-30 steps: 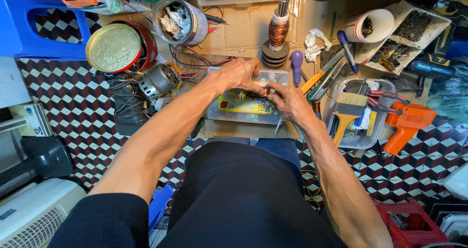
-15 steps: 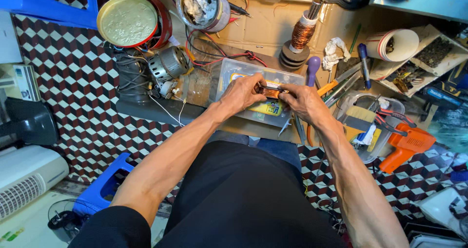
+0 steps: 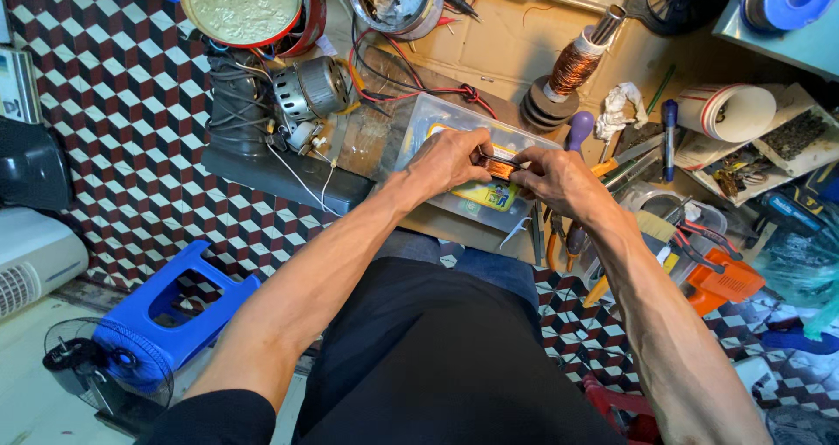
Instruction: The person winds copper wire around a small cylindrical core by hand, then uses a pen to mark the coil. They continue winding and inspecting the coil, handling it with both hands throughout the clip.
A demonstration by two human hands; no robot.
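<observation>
Little has shifted since a moment ago: both hands stay over the clear plastic box [image 3: 437,117]. Left hand [image 3: 450,158] and right hand [image 3: 559,178] pinch a small copper coil [image 3: 500,167] between fingertips, apparently adjusting its winding. Nearby, a metal bowl [image 3: 428,12] holds rags.

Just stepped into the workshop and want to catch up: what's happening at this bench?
A seated person holds a small copper-wound part between both hands, left hand and right hand, above a clear plastic box. Nearby lie a small electric motor, a spool of copper wire, a purple-handled screwdriver and an orange tool. A blue stool stands on the checkered floor.
</observation>
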